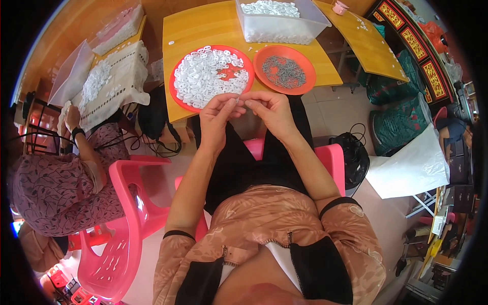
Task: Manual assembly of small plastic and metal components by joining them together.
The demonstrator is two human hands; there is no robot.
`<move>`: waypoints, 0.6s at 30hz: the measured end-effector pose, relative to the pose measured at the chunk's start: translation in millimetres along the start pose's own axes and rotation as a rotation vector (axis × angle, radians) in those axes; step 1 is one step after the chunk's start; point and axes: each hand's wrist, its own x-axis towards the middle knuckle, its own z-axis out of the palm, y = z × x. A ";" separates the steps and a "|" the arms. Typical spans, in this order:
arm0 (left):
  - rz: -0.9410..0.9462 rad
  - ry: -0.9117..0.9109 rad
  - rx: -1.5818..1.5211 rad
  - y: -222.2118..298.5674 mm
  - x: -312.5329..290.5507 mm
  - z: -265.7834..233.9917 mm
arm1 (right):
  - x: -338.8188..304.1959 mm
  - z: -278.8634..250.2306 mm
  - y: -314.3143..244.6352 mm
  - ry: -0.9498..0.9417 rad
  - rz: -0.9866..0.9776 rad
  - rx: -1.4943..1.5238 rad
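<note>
My left hand point(218, 116) and my right hand point(273, 113) meet fingertip to fingertip just over the near edge of the table. Both are closed in a pinch. A small pale piece point(240, 102) shows between the fingertips, mostly hidden by them; its exact kind cannot be made out. Beyond my left hand lies a round red tray point(173, 87) heaped with white plastic pieces point(201, 76), each with holes in it. Past my right hand sits an orange-red plate point(308, 68) with a pile of thin grey metal pins point(283, 71).
A clear plastic bin point(284, 34) of white pieces stands at the table's far side. On the left, another person point(66, 178) sits at a cloth-covered table point(122, 81) with more white pieces. Pink chairs point(129, 203), a black bag point(349, 157) and green sacks point(399, 124) surround me.
</note>
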 end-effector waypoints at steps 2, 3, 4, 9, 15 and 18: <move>0.025 0.002 0.012 1.6 -1.0 3.0 | -0.3 -0.6 2.2 0.009 -0.023 -0.011; 0.054 0.006 0.023 2.5 -1.4 4.8 | -0.1 -1.6 6.1 0.028 -0.074 -0.050; 0.052 0.007 0.025 3.5 -1.7 5.7 | 0.0 -0.4 5.9 0.043 -0.125 -0.087; -0.018 0.008 0.129 2.2 -0.8 4.7 | -3.6 1.6 -1.0 0.106 -0.264 -0.314; 0.006 -0.027 0.138 2.2 -1.8 5.3 | -6.7 4.8 -2.9 0.121 -0.345 -0.369; 0.004 -0.024 0.155 0.4 -1.3 3.2 | -7.2 5.9 -2.4 0.110 -0.347 -0.366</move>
